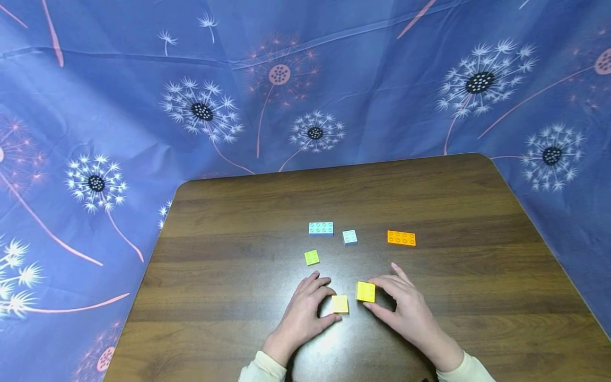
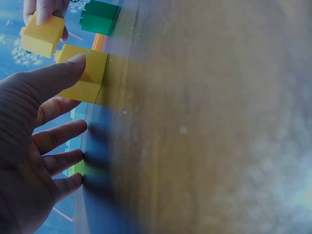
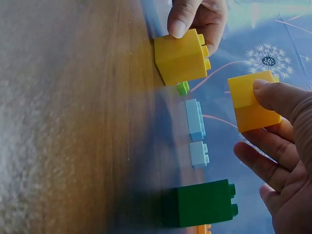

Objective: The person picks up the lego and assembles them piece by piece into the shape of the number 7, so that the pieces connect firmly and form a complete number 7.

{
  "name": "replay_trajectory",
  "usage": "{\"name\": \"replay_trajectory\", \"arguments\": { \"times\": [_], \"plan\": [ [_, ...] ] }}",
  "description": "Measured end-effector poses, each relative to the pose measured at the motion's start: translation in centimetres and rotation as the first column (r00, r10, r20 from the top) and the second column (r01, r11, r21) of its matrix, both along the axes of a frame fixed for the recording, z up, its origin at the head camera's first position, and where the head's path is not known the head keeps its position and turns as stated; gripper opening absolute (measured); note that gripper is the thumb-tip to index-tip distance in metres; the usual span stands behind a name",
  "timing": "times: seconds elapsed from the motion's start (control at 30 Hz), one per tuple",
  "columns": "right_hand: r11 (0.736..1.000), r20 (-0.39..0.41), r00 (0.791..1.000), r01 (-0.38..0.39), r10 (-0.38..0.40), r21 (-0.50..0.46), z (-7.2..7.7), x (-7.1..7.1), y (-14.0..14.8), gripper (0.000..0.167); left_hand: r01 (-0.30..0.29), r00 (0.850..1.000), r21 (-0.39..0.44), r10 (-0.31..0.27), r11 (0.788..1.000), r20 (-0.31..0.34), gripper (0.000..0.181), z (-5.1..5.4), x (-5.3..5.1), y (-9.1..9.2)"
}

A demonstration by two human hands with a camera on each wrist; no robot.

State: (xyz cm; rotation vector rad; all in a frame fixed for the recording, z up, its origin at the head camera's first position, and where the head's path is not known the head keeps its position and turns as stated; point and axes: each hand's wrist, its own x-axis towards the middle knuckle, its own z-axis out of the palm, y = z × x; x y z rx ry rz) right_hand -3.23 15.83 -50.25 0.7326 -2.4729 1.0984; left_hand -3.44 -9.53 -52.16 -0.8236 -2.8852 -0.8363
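Between thumb and index finger my left hand [image 1: 305, 313] pinches a yellow toy building block [image 1: 340, 304], which stands on the table; its other fingers are spread [image 2: 63, 161]. Just to the right, my right hand [image 1: 410, 307] grips a second yellow block [image 1: 365, 292] by its sides. That one is raised off the tabletop, as the right wrist view shows, its studs [image 3: 276, 78] pointing up. The two yellow blocks are apart. Beside the right hand a dark green block [image 3: 204, 204] stands on the table; in the head view it is hidden.
Farther back on the wooden table [image 1: 229, 297] lie a light blue eight-stud brick [image 1: 321, 228], a smaller light blue brick [image 1: 350, 237], a lime green brick [image 1: 312, 258] and an orange brick [image 1: 401, 238]. A blue dandelion-print cloth [image 1: 372, 95] hangs behind the table.
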Motion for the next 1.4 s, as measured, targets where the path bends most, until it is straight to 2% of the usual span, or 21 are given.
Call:
{"name": "replay_trajectory", "arguments": {
  "times": [0.43,0.87,1.17,1.4],
  "plan": [
    [0.999,0.035,0.999,0.041,-0.041,0.003,0.6,0.1,-0.8,0.047,0.005,1.0,0.024,-0.005,1.0,-0.01,0.04,-0.1,0.0,-0.1],
    [1.0,0.073,0.997,-0.002,0.004,-0.021,0.8,-0.2,-1.7,0.044,-0.003,1.0,0.039,0.003,0.999,0.011,0.039,-0.2,0.0,-0.3],
    [0.998,0.079,0.995,-0.051,0.055,-0.043,1.0,-0.3,-2.5,0.046,-0.022,0.998,0.038,0.02,0.999,0.057,0.038,-0.1,0.1,-0.3],
    [0.997,0.119,0.99,-0.069,0.071,-0.023,0.9,-0.3,-2.9,0.044,-0.022,0.999,0.038,0.021,0.999,0.038,0.038,-0.1,0.1,-0.2]
  ]
}}
